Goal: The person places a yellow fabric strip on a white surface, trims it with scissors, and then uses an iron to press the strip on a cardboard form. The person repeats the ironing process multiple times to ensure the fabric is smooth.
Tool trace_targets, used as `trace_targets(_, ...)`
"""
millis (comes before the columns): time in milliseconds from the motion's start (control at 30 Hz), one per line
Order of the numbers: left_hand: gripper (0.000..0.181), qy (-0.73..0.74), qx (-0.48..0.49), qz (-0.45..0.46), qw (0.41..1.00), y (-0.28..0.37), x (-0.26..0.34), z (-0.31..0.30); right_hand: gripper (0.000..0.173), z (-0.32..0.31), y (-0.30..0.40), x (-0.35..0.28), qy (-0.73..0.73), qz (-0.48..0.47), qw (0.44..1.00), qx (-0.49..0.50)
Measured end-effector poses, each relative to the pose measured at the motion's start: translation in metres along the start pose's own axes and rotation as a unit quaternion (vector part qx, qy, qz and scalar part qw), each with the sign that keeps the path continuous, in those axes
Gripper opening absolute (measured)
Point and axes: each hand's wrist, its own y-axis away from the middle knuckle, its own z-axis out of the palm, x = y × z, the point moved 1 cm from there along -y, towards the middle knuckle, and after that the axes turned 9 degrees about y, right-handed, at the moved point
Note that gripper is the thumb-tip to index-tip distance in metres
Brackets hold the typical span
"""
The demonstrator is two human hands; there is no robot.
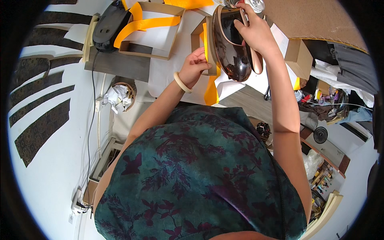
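My right hand (256, 33) grips the handle of a clothes iron (232, 51), which has a glossy dark-brown body with rose-gold trim. The iron stands tilted on edge beside the wall of a small cardboard box (212, 45). At the box's left side, my left hand (193, 64) pinches a yellow-orange fabric strip (205, 39) against the cardboard wall. A loose yellow-orange length (212, 91) hangs below the box over white paper (163, 73). The iron's soleplate and whatever lies under the iron are hidden.
A shallow cardboard tray (177, 33) holds a curved yellow-orange strip (150, 23). Left of it sits a black plastic device (106, 30) with a cord (93, 72). Below stands a waste bin (132, 93) with crumpled paper. To the right are another cardboard box (300, 58) and scissors (267, 93).
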Motion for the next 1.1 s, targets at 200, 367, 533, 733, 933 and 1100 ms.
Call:
trace_targets(200,0.064,0.049,0.001,-0.009,0.999,0.002,0.000,0.001,0.052,0.014,0.005,0.019,-0.021,0.019,1.000,-0.010)
trace_targets(367,0.062,0.070,-0.004,-0.023,0.997,0.000,0.002,-0.008,0.047,0.021,0.031,0.025,-0.016,-0.019,1.000,0.002)
trace_targets(533,0.053,0.104,0.009,-0.022,0.994,-0.002,-0.002,-0.006,0.045,0.018,0.072,0.010,-0.047,0.022,0.998,-0.035)
trace_targets(733,0.040,0.094,0.024,-0.012,0.995,-0.002,-0.006,-0.009,0.046,0.020,0.095,0.005,-0.044,0.015,0.999,-0.024)
trace_targets(933,0.024,0.119,0.089,-0.015,0.989,-0.001,0.000,-0.005,0.046,0.026,0.075,0.010,-0.025,-0.002,1.000,0.003)
trace_targets(1100,0.029,0.118,0.042,-0.024,0.992,-0.005,-0.010,-0.023,0.047,0.029,0.027,0.026,0.022,-0.039,0.996,0.077)
